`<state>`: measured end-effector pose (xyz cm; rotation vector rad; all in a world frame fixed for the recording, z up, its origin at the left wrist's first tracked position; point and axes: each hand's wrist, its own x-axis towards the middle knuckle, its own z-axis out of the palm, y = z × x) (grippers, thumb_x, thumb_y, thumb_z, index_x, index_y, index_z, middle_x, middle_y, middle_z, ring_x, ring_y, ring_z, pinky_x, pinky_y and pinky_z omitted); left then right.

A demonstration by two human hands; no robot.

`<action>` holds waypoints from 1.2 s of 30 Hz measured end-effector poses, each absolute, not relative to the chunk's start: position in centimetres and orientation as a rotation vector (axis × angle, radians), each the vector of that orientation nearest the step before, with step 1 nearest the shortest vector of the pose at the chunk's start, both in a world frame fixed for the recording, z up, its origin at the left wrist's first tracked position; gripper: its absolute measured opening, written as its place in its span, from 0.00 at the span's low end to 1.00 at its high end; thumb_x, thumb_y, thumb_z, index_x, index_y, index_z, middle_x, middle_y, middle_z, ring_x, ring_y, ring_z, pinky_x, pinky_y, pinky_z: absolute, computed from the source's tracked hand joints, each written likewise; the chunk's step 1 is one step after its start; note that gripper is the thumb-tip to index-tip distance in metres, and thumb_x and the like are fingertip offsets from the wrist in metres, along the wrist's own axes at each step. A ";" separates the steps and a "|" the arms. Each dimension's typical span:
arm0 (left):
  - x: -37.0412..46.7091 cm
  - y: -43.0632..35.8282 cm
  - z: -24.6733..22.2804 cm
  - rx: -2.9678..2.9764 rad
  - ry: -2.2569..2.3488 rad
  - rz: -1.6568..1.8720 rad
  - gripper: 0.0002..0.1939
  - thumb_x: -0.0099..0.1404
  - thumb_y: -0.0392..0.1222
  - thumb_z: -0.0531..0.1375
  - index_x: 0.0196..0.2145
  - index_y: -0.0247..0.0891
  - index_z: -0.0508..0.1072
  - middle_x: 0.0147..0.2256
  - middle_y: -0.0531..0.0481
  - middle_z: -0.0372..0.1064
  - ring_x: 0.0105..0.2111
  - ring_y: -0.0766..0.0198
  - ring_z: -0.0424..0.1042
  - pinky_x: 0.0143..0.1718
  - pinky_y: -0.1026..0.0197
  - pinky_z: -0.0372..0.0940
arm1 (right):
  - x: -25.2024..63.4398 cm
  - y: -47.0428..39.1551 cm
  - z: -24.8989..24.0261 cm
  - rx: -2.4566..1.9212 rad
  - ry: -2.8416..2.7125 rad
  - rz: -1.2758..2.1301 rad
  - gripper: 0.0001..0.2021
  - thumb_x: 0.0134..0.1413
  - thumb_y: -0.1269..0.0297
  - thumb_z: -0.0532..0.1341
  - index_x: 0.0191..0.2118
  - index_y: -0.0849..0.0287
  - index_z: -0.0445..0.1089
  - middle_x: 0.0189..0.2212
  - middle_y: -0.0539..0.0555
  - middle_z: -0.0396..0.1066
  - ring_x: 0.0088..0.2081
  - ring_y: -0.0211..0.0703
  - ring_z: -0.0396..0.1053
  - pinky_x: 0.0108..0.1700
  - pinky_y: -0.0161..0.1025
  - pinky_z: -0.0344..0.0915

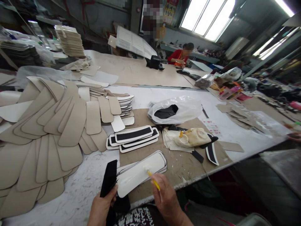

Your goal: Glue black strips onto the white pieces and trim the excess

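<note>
My left hand (pixel 103 201) is closed on black strips (pixel 109 177) that stand upright beside a white rounded panel (pixel 134 179). In my right hand (pixel 164 196) is a yellow-handled brush (pixel 154 180), its pale tip touching the top of that panel. The panel lies on a small stack of similar ones, and a wet-looking patch shows near the brush tip. Behind it sits a pile of white panels with black strips on them (pixel 134 135). To the right, a glue-stained plastic container (pixel 192 138) lies on its side with a yellow piece at its mouth.
Many beige panels (pixel 72 122) fan out on the left. A clear plastic bag with black pieces (pixel 185 110) lies behind the container. One curved white panel with a black strip (pixel 212 153) is near the table's edge. A person in red (pixel 175 56) sits at the far side.
</note>
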<state>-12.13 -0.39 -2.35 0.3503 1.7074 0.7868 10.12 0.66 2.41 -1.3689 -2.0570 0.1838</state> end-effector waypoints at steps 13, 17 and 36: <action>-16.1 -0.8 6.7 0.357 1.357 0.992 0.18 0.55 0.54 0.57 0.30 0.33 0.70 0.19 0.54 0.60 0.20 0.71 0.55 0.22 0.68 0.52 | 2.8 6.9 7.9 -1.378 -1.716 1.241 0.12 0.53 0.55 0.53 0.28 0.57 0.63 0.19 0.46 0.59 0.21 0.34 0.58 0.24 0.31 0.57; -14.9 -1.1 8.4 0.474 1.304 0.965 0.18 0.55 0.53 0.57 0.27 0.32 0.70 0.16 0.52 0.61 0.17 0.71 0.54 0.20 0.67 0.50 | -1.4 5.9 8.2 -1.230 -1.604 1.753 0.11 0.46 0.57 0.60 0.30 0.59 0.63 0.18 0.44 0.61 0.21 0.33 0.58 0.25 0.30 0.57; -14.0 -3.4 3.0 0.346 1.631 0.748 0.19 0.44 0.53 0.63 0.14 0.34 0.67 0.14 0.51 0.64 0.17 0.67 0.60 0.21 0.64 0.55 | 11.8 2.6 2.1 -1.839 -0.790 1.376 0.23 0.35 0.46 0.64 0.32 0.61 0.64 0.16 0.44 0.60 0.15 0.30 0.52 0.16 0.30 0.49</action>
